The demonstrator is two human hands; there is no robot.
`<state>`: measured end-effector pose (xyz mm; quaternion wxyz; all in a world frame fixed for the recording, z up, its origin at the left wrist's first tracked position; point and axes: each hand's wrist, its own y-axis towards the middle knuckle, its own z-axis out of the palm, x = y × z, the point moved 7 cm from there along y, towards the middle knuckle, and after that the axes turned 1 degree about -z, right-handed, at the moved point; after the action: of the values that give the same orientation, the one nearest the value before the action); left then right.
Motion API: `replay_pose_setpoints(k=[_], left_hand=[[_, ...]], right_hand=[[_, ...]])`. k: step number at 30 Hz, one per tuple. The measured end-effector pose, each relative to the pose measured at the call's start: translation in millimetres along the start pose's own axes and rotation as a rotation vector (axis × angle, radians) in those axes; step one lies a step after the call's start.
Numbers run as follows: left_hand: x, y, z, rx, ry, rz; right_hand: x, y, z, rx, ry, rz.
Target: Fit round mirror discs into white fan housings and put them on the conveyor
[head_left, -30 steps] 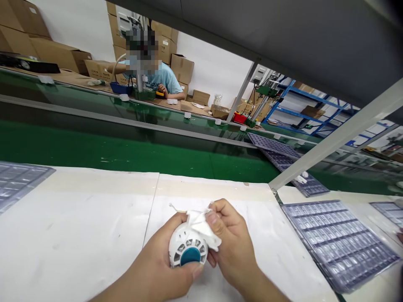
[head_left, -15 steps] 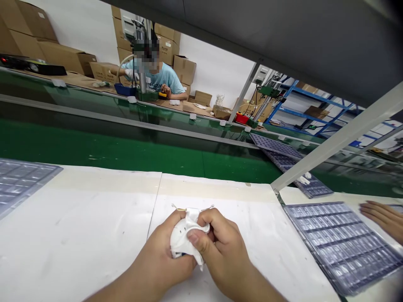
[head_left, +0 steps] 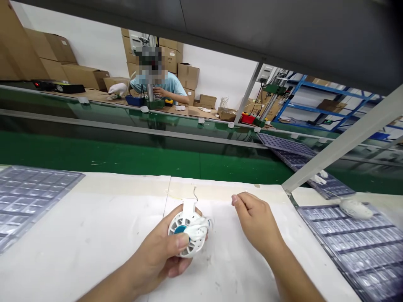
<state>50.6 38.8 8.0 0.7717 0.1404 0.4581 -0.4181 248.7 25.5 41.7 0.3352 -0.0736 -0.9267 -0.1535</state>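
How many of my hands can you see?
2: your left hand grips the round white fan housing, thumb across its front; your right hand is apart to its right, curled over the white worktop.

The left hand [head_left: 165, 247] grips a round white housing [head_left: 188, 248] with vents and a teal centre, thumb on its face; a white piece [head_left: 198, 228], partly blurred, lies across that face. The right hand [head_left: 256, 220] is apart, fingers curled, above the white bench [head_left: 94, 235]. Clear trays lie left [head_left: 34, 197] and right [head_left: 355, 251], the right one bearing a white part [head_left: 355, 209]. Beyond the green belt [head_left: 141, 155], a person [head_left: 174, 86] in light blue sits before cartons [head_left: 189, 76].
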Motion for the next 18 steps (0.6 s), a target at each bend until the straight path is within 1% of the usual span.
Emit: replay_pose_setpoints(k=[1, 2, 4, 5, 6, 7, 9, 11, 12, 13, 14, 15, 17, 18], left_hand=[[1.0, 1.1, -0.2, -0.005, -0.016, -0.004], [2.3, 2.2, -1.5, -0.024, -0.027, -0.009], [5.3, 3.7, -5.3, -0.069, -0.037, -0.015], [6.7, 4.2, -6.7, -0.080, -0.042, -0.018], [7.7, 4.7, -7.6, -0.081, -0.050, -0.018], [8.5, 5.0, -8.0, -0.076, -0.061, -0.019], [9.1, 5.2, -8.8, -0.066, -0.088, -0.022], [8.9, 4.9, -9.6, -0.067, -0.103, -0.030], [8.8, 4.8, -9.9, -0.071, -0.102, -0.040], [8.8, 4.6, -9.9, -0.074, -0.098, -0.053], [8.7, 4.5, -9.7, -0.078, -0.095, -0.066], [8.8, 4.4, -9.2, -0.080, -0.095, -0.082], [8.4, 4.4, -8.1, -0.088, -0.090, -0.100], [7.7, 4.4, -8.1, -0.103, -0.074, -0.097]], right_hand=[[7.2, -4.2, 0.5, -0.009, 0.081, -0.037], [17.3, -9.6, 4.2, 0.013, 0.176, -0.095], [40.9, -22.2, 18.2, 0.123, 0.352, -0.233], [50.1, -28.0, 25.2, 0.173, 0.404, -0.280], [55.4, -31.9, 30.5, 0.199, 0.428, -0.297], [56.4, -33.4, 32.6, 0.192, 0.433, -0.285], [45.8, -30.0, 25.9, 0.097, 0.450, -0.182], [25.1, -22.3, 5.4, -0.073, 0.454, -0.052], [13.5, -18.0, -7.4, -0.163, 0.420, 0.011], [2.8, -13.6, -18.7, -0.223, 0.347, 0.069], [-6.7, -8.8, -26.9, -0.239, 0.234, 0.128], [-14.9, -4.2, -31.7, -0.217, 0.094, 0.187], [-26.0, 0.9, -32.5, -0.121, -0.152, 0.287], [-26.9, 0.5, -29.9, -0.086, -0.205, 0.307]])
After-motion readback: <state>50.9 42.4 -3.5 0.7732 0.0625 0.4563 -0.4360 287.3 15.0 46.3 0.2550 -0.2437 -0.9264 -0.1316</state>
